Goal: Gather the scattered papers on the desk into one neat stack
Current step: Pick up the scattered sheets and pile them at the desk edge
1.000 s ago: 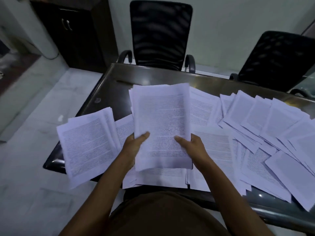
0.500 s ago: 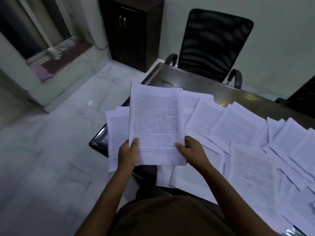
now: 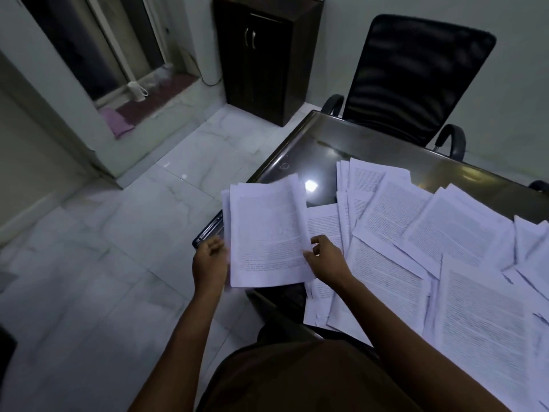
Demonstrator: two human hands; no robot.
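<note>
A stack of printed papers (image 3: pixel 267 236) lies over the left corner of the dark glossy desk (image 3: pixel 315 150), its top edge blurred. My right hand (image 3: pixel 326 260) pinches the stack's right edge, thumb on the top sheet. My left hand (image 3: pixel 209 263) is beside the stack's left edge with loosely spread fingers that touch it. Several scattered printed sheets (image 3: pixel 416 233) overlap across the desk to the right of the stack, some hanging over the near edge.
A black mesh office chair (image 3: pixel 416 78) stands behind the desk. A dark wooden cabinet (image 3: pixel 261 55) is against the wall at the back left. White marble floor (image 3: pixel 104 278) lies left of the desk. A window ledge (image 3: pixel 154 96) holds small items.
The stack has moved left to the desk's left corner, over the sheets there. My left hand has loosened from gripping its lower edge to touching its side. The view has swung left.
</note>
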